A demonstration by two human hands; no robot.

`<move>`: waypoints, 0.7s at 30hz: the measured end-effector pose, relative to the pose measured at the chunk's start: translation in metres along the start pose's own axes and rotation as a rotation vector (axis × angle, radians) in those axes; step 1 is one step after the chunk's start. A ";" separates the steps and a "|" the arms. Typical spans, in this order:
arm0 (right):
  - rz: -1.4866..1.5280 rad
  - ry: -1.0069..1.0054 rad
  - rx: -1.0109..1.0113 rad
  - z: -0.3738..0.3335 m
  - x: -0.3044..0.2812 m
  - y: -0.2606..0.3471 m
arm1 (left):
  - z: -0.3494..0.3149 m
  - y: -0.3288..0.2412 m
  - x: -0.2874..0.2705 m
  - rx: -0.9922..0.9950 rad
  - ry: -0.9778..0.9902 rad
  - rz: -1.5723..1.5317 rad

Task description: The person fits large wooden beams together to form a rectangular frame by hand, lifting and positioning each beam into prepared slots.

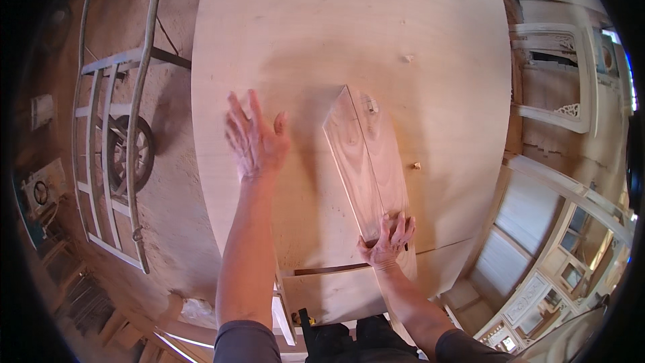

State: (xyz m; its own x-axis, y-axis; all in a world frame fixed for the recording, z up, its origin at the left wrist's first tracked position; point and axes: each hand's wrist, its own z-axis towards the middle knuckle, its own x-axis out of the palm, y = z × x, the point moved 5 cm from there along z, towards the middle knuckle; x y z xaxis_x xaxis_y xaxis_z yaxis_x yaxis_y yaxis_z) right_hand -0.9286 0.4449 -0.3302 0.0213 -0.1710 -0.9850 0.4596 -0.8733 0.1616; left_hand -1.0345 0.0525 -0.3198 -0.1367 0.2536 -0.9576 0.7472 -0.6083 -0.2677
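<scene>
A long wooden board [359,161] with a slanted, pointed far end lies on a large pale plywood sheet [302,13]. Along its length runs a thin dark line; whether this is a seam between two pieces or a drawn mark I cannot tell. My right hand [386,242] grips across the nearer part of the board, thumb toward its left edge and fingers toward its right. Beside those fingers shows a small dark tip, too small to name. My left hand [255,138] is raised left of the board, empty, its fingers spread and slightly blurred.
Wood chips [416,166] are scattered on the sheet. To the left stands a metal-railed cart [94,141] with a wheel [131,154]. Carved wooden frames [584,81] and panelled pieces [531,302] line the right side. A lower wooden panel [329,294] sits near my body.
</scene>
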 end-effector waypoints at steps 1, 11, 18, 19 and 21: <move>0.013 0.006 -0.004 -0.001 -0.002 0.003 | -0.002 0.003 0.003 0.013 0.008 -0.013; -0.005 0.007 0.002 0.005 -0.001 0.006 | -0.003 -0.006 0.011 0.049 0.080 0.001; -0.010 0.006 0.004 0.005 -0.002 0.006 | 0.001 -0.012 0.006 0.065 0.036 0.032; -0.014 0.009 0.006 0.005 -0.002 0.005 | 0.001 -0.012 0.006 0.071 0.034 0.026; -0.028 0.001 -0.022 0.009 -0.004 0.007 | 0.001 -0.010 0.005 0.081 0.024 0.018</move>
State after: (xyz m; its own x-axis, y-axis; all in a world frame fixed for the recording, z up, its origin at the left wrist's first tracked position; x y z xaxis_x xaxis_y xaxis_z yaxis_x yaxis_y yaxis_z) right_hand -0.9331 0.4350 -0.3248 0.0093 -0.1465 -0.9892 0.4795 -0.8674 0.1330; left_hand -1.0429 0.0593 -0.3225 -0.1068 0.2596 -0.9598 0.6946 -0.6712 -0.2589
